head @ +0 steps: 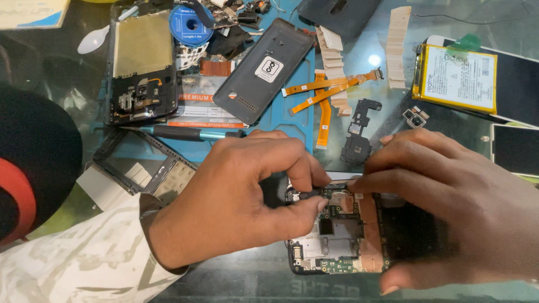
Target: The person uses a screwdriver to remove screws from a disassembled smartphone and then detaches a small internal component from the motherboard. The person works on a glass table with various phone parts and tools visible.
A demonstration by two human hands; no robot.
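Beneath both hands, an opened phone (337, 235) lies on the glass table (236, 280), its circuit board exposed; its right half is hidden under the right hand (449, 196) and its upper edge under the fingers. What is pinched at the board's top edge is too small to make out. Beyond the right hand, a yellow rectangular battery (456, 78) with a white label lies on a phone cut off by the frame edge. Beyond the left hand (241, 191) lie a grey back cover (264, 70) bearing a white square sticker, a blue tape roll (191, 25), orange flex cables (325, 92) and a screwdriver (191, 133) on a blue mat (292, 112). The left hand is closed, thumb and forefinger pinching a small part at the board. The right hand's fingertips press the same spot, palm resting over the phone.
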